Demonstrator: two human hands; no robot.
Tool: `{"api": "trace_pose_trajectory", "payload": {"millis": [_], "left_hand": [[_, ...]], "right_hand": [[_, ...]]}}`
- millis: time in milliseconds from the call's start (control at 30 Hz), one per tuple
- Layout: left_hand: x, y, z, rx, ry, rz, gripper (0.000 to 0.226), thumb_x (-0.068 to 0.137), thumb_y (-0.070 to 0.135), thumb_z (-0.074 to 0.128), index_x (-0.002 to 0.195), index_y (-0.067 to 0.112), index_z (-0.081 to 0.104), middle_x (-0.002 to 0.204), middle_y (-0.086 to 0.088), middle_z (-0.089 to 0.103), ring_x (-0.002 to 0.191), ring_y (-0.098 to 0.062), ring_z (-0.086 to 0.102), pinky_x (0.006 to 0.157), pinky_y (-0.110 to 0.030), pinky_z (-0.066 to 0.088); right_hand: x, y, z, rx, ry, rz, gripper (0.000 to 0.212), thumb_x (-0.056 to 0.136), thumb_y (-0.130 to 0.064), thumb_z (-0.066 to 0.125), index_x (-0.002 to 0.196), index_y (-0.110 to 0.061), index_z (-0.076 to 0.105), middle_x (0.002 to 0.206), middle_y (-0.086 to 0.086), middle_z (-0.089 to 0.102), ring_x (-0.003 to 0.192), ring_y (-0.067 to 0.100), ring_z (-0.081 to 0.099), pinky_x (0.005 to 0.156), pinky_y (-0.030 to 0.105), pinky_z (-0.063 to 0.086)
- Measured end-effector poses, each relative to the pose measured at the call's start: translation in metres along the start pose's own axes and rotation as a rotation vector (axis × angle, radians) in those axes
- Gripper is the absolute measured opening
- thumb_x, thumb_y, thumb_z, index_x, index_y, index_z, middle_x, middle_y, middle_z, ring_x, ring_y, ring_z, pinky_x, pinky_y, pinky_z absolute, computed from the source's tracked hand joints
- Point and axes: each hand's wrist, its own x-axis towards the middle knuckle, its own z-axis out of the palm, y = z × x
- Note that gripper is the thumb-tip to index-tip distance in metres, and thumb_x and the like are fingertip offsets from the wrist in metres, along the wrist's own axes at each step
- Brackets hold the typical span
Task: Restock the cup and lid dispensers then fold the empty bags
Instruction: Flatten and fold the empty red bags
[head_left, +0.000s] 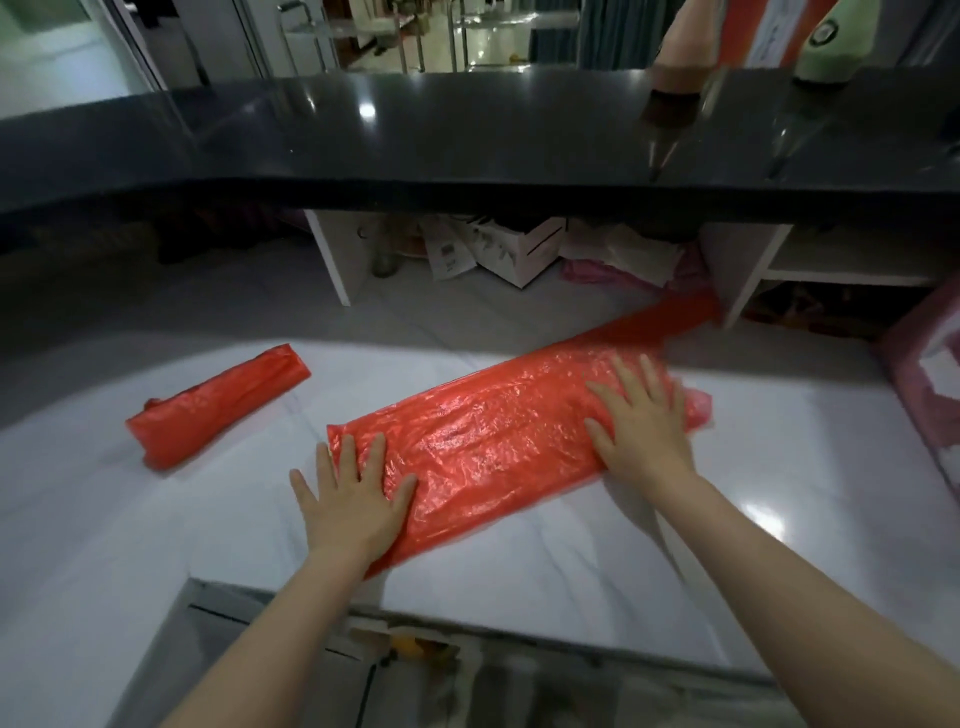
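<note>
Currently: folding step, judged from both hands flat on 1 bag with another already rolled aside.
Main bag: long, flattened, crinkled red plastic bag (498, 436) lying diagonally across the middle of the white marble-look surface (649, 561), its narrow tail reaching toward the upper right under the black glossy upper counter (415, 130).
Left hand (353, 499): fingers straight and spread, released, pressing the bag's lower-left end; nothing grasped.
Right hand (641, 421): fingers straight and spread, released, pressing the bag toward its upper-right part; nothing grasped.
Second bag: rolled red plastic bag bundle (213, 410) at the left of the frame, well apart from the hands.
Risk 1: thin slick plastic on a glossy surface may slide under the palms, so a fold could go crooked.
Risk 2: trapped air may puff the film and let a crease spring open once pressure lifts.
Risk 3: the tail near the white shelf panel (743, 270) could snag or drag as the bag is folded.
Writing: none readable; a paper under the counter carries a blurred code mark, illegible.
Dispensers: not visible.
</note>
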Motion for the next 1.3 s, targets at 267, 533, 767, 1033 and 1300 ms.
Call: {"api": "trace_pose_trajectory", "payload": {"millis": [267,533,767,1033,1300], "left_hand": [[-0.03,-0.036,-0.022,-0.03,0.089,0.08,0.067,0.087,0.073,0.014,0.135,0.037,0.043,0.135,-0.009,0.046,0.129,-0.03,0.034,0.109,-0.055,0.015],[-0.057,-0.059,-0.006,-0.405,0.122,0.4,0.045,0.092,0.016,0.044,0.136,0.022,0.05,0.149,-0.004,0.035,0.133,-0.028,0.031,0.113,-0.039,0.023],[-0.064,-0.064,0.001,-0.436,0.143,0.628,0.043,0.091,0.019,0.053,0.134,0.019,0.052,0.134,0.001,0.055,0.119,-0.014,0.049,0.1,-0.019,0.027],[-0.069,-0.002,0.0,-0.459,0.111,0.733,0.038,0.082,0.008,0.057,0.117,0.019,0.066,0.124,0.005,0.063,0.11,-0.014,0.058,0.082,-0.013,0.032],[-0.073,0.012,0.001,-0.513,0.079,0.691,0.025,0.082,0.009,0.059,0.101,0.02,0.069,0.099,0.002,0.071,0.091,-0.019,0.064,0.074,-0.021,0.039]], "right_hand": [[-0.07,-0.074,0.012,-0.026,-0.142,-0.009,0.049,0.094,-0.046,0.043,0.142,-0.035,0.039,0.161,-0.001,0.01,0.147,0.022,-0.002,0.115,0.053,-0.003],[-0.136,-0.117,0.018,0.09,-0.402,-0.059,0.079,0.08,-0.079,0.013,0.15,-0.042,0.011,0.161,0.006,-0.006,0.147,0.029,-0.004,0.118,0.047,0.005],[-0.154,-0.095,0.008,0.0,-0.487,0.134,0.07,0.088,-0.072,0.023,0.149,-0.045,0.002,0.159,-0.004,-0.018,0.145,0.03,-0.017,0.113,0.056,-0.008],[-0.208,-0.052,-0.017,-0.018,-0.382,0.084,0.111,0.069,-0.076,0.057,0.146,-0.04,-0.015,0.151,-0.011,-0.028,0.142,0.011,-0.019,0.117,0.043,0.0],[-0.221,-0.054,-0.005,-0.095,-0.333,0.167,0.081,0.089,-0.046,0.055,0.151,-0.038,0.005,0.161,-0.004,-0.005,0.148,0.016,-0.006,0.118,0.042,-0.001]]}}
